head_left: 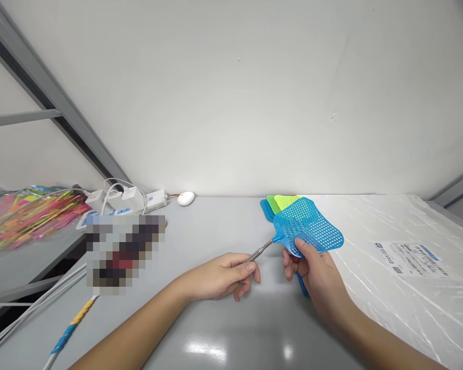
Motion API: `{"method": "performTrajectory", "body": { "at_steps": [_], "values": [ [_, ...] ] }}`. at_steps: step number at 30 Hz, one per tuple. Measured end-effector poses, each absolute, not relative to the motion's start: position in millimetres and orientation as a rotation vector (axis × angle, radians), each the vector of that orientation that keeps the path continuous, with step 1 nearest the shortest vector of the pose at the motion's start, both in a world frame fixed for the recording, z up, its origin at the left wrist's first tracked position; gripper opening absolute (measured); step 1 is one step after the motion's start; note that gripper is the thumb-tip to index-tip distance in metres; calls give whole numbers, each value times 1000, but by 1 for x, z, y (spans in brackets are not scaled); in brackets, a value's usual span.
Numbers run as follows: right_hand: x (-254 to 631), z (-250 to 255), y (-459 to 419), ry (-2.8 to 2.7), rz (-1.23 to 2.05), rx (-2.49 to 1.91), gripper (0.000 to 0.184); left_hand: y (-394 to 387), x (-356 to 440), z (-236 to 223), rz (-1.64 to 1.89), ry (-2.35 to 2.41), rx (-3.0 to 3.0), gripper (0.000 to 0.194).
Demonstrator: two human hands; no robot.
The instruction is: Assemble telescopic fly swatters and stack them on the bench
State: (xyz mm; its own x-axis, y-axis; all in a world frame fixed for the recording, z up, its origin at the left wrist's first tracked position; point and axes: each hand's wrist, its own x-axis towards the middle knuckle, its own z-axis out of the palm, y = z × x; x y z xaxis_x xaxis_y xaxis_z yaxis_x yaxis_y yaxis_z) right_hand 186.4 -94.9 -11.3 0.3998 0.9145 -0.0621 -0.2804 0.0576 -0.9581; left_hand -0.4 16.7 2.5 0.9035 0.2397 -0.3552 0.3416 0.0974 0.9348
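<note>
A blue fly swatter (310, 223) with a perforated, foot-shaped head and a thin metal telescopic handle is held between both hands. My left hand (231, 277) is closed, pinching the metal handle between thumb and fingers. At the lower edge of the swatter head, my right hand (318, 272) grips the blue plastic with the thumb on top. Behind it, on the table, lie more swatter heads: a yellow-green one (283, 202), with green and blue ones partly hidden under it. A short blue piece (301, 285) shows below my right hand; its other end is hidden.
A plastic-wrapped white package with a label (412, 259) covers the table's right side. At left are a power strip (123, 211) with white plugs, a round white device (185, 198), a blurred-out item (127, 252), cables, and a bag of colourful sticks (38, 213).
</note>
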Motion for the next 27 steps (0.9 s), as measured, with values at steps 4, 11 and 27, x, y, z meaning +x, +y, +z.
{"method": "performTrajectory", "body": {
  "at_steps": [4,11,27],
  "values": [
    [188,-11,-96,-777,953,-1238,36,17,-1,2,-88,485,1522,42],
    [190,-15,-97,-919,861,-1318,38,14,-6,6,-58,568,1782,47],
    [186,-4,-105,-1000,682,-1512,49,5,-6,9,124,787,2514,45]
  ]
}}
